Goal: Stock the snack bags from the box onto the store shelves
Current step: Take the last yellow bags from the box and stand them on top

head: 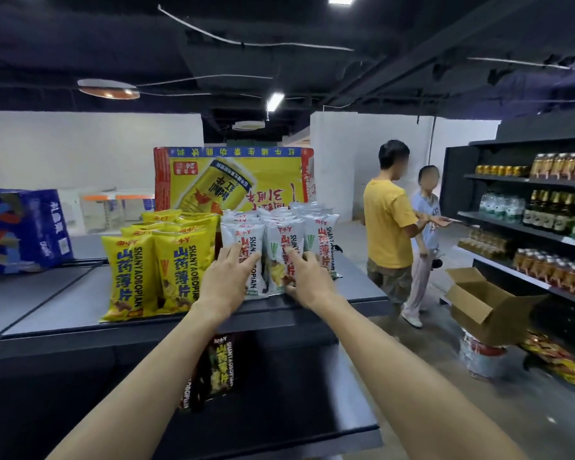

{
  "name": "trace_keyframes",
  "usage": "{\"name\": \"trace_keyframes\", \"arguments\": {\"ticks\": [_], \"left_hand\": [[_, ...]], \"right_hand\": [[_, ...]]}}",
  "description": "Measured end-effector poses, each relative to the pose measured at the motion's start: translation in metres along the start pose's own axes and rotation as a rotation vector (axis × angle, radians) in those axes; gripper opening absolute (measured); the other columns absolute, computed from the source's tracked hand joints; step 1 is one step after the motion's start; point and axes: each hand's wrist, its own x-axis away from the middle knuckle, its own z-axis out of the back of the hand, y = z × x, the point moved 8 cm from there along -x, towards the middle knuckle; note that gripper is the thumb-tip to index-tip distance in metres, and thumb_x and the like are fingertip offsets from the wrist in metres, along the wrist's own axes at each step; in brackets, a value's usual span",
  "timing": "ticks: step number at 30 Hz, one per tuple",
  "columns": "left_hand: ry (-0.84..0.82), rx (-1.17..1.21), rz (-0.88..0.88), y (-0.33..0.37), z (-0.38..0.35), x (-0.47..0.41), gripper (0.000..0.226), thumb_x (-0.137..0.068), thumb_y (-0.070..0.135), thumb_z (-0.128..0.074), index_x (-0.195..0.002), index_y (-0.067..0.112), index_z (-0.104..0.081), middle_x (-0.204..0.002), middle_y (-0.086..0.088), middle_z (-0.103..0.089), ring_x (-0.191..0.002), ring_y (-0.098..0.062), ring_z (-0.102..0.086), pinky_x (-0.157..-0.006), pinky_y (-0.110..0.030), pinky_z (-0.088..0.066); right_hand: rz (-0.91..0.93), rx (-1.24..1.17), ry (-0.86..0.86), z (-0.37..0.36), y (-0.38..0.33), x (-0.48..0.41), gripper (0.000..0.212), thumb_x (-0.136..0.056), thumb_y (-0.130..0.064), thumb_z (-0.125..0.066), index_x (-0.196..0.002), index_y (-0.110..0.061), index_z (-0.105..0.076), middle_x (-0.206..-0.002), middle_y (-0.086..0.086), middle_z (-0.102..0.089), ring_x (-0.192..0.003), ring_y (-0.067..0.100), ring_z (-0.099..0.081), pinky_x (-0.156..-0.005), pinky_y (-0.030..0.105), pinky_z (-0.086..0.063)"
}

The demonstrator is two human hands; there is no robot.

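On the top shelf [362,287] stand several white snack bags [322,240] in rows, with several yellow snack bags [153,260] to their left. My left hand [224,277] lies with straight, spread fingers against the front left white bag. My right hand [307,277] touches the front white bag beside it, fingers extended, thumb low near the bag's bottom edge. One dark snack bag [218,370] stands on the lower shelf [296,426] under my arms. The open cardboard box [485,303] sits to the right on a paint can.
A large yellow drink carton [233,179] stands behind the bags. A blue gift box [20,227] lies far left. Two people [402,227] stand in the aisle by a drinks shelving unit [538,227]. Packets lie on the floor at right.
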Motion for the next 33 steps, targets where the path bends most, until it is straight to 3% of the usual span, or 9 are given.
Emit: {"name": "trace_keyframes", "arguments": {"ticks": [8, 17, 21, 25, 29, 33], "left_hand": [[0.017, -0.067, 0.129, 0.009, 0.002, -0.006, 0.076, -0.083, 0.004, -0.062, -0.145, 0.031, -0.029, -0.148, -0.014, -0.025, -0.135, -0.032, -0.029, -0.094, -0.037, -0.047], [0.039, -0.181, 0.049, 0.015, 0.008, -0.004, 0.075, -0.078, 0.011, -0.07, -0.143, 0.024, -0.036, -0.142, -0.016, -0.03, -0.132, -0.034, -0.032, -0.107, -0.042, -0.038], [-0.02, -0.199, 0.031, 0.014, 0.005, -0.001, 0.082, -0.081, 0.018, -0.068, -0.151, 0.022, -0.024, -0.146, -0.017, -0.026, -0.135, -0.034, -0.028, -0.112, -0.042, -0.034], [-0.032, -0.191, 0.006, 0.016, 0.007, 0.001, 0.084, -0.082, 0.015, -0.067, -0.152, 0.02, -0.021, -0.145, -0.017, -0.029, -0.133, -0.034, -0.033, -0.112, -0.042, -0.035], [0.023, -0.172, -0.006, 0.016, 0.01, 0.007, 0.07, -0.076, 0.005, -0.066, -0.139, 0.022, -0.041, -0.133, -0.015, -0.041, -0.121, -0.033, -0.044, -0.103, -0.042, -0.043], [0.049, -0.172, 0.007, 0.016, 0.008, 0.013, 0.069, -0.058, 0.006, -0.078, -0.122, 0.022, -0.057, -0.113, -0.013, -0.052, -0.094, -0.031, -0.056, -0.069, -0.036, -0.053]], "right_hand": [[0.077, -0.035, 0.075, -0.006, -0.005, -0.011, 0.07, -0.085, -0.015, -0.072, -0.14, -0.029, -0.031, -0.129, 0.016, -0.039, -0.094, 0.038, -0.062, -0.076, 0.041, -0.05], [0.081, -0.225, 0.022, -0.004, 0.004, -0.002, 0.079, -0.088, -0.018, -0.067, -0.153, -0.032, -0.024, -0.149, 0.012, -0.026, -0.125, 0.037, -0.047, -0.102, 0.043, -0.043], [0.13, -0.164, 0.16, 0.013, 0.008, 0.005, 0.059, -0.089, -0.028, -0.066, -0.141, -0.028, -0.038, -0.136, 0.007, -0.044, -0.11, 0.03, -0.059, -0.085, 0.04, -0.053], [0.054, -0.139, 0.253, 0.029, 0.027, 0.0, 0.043, -0.088, -0.034, -0.063, -0.127, -0.024, -0.046, -0.127, 0.004, -0.046, -0.106, 0.026, -0.057, -0.075, 0.039, -0.053], [-0.086, -0.063, 0.204, 0.028, 0.054, -0.01, 0.048, -0.088, -0.017, -0.063, -0.132, -0.025, -0.045, -0.132, 0.008, -0.042, -0.114, 0.028, -0.05, -0.078, 0.038, -0.05], [-0.109, -0.005, 0.175, 0.022, 0.063, -0.013, 0.047, -0.09, 0.0, -0.051, -0.129, -0.025, -0.042, -0.118, 0.011, -0.045, -0.102, 0.032, -0.053, -0.069, 0.037, -0.044]]}}
